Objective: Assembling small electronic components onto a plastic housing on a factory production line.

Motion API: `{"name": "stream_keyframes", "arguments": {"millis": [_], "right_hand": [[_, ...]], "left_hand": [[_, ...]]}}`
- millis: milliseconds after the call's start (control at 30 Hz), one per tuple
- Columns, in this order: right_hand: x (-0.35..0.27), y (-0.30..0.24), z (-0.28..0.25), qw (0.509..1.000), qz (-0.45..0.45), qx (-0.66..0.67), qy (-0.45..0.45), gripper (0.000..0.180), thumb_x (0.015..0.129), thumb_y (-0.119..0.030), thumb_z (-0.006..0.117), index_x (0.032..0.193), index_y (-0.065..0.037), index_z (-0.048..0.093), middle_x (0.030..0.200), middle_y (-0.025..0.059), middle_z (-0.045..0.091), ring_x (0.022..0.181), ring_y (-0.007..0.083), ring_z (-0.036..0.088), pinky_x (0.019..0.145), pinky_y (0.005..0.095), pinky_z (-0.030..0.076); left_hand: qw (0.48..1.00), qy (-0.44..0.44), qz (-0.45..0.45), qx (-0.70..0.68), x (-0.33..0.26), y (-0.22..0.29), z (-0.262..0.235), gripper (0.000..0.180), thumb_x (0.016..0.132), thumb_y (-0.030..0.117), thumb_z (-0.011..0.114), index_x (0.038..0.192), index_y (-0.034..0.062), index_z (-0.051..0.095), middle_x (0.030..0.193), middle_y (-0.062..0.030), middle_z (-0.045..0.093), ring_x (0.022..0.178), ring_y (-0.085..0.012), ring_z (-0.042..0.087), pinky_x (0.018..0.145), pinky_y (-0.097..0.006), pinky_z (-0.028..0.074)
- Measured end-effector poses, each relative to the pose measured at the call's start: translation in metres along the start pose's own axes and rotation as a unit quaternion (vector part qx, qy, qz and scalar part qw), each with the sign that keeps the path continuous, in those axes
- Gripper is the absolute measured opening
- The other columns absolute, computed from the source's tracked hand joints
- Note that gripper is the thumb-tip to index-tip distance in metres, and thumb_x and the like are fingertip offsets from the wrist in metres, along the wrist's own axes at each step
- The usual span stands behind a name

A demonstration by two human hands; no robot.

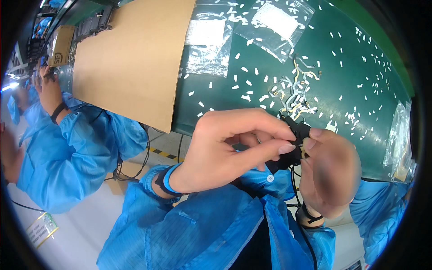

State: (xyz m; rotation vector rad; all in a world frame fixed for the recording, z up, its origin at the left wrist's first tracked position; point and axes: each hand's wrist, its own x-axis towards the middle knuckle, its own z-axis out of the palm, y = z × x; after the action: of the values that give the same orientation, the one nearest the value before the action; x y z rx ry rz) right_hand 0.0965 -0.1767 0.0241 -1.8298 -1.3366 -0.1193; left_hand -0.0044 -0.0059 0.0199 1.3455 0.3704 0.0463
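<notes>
A small black plastic part point(288, 157) is between my two hands, above the near edge of the green table. My left hand point(229, 148) is closed, its thumb and forefinger pinched on the part's left side. Whatever else may lie between those fingertips is too small to make out. On the other side, my right hand point(330, 166) grips the same part with thumb and fingers, and a bit of yellowish material shows by its fingertips. Just beyond the hands lies a loose pile of thin flexible ribbon cables point(294, 96), white and yellow with small gold contacts.
Many small white pieces are scattered over the green table point(333, 58). Clear plastic bags point(209, 56) with white labels lie at the back. A large cardboard sheet point(130, 58) covers the left side. A co-worker's hand point(50, 92) is at far left, near a carton point(61, 45).
</notes>
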Motion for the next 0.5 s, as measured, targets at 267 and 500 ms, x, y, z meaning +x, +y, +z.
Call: {"name": "stream_keyframes", "arguments": {"millis": [267,500], "right_hand": [[0.012,-0.012,-0.015,0.966,0.245,0.064,0.057,0.023,0.075,0.007,0.072,0.097,0.002,0.068,0.089,0.0144,0.063,0.083,0.025,0.062,0.07,0.032,0.05],[0.03,-0.02,0.005,0.947,0.296,0.126,0.006,0.007,0.084,0.003,0.065,0.086,0.001,0.059,0.08,0.0035,0.055,0.071,0.0104,0.045,0.065,0.0245,0.034]], "left_hand": [[0.854,0.092,0.384,0.34,0.0,-0.009,-0.01,0.021,0.073,-0.008,0.075,0.094,-0.0064,0.073,0.094,-0.0239,0.071,0.073,-0.0286,0.073,0.062,-0.029,0.058],[0.777,0.058,0.446,0.44,-0.001,-0.016,-0.007,0.032,0.07,-0.007,0.072,0.102,-0.0098,0.069,0.107,-0.0281,0.067,0.092,-0.0365,0.072,0.071,-0.032,0.06]]}}
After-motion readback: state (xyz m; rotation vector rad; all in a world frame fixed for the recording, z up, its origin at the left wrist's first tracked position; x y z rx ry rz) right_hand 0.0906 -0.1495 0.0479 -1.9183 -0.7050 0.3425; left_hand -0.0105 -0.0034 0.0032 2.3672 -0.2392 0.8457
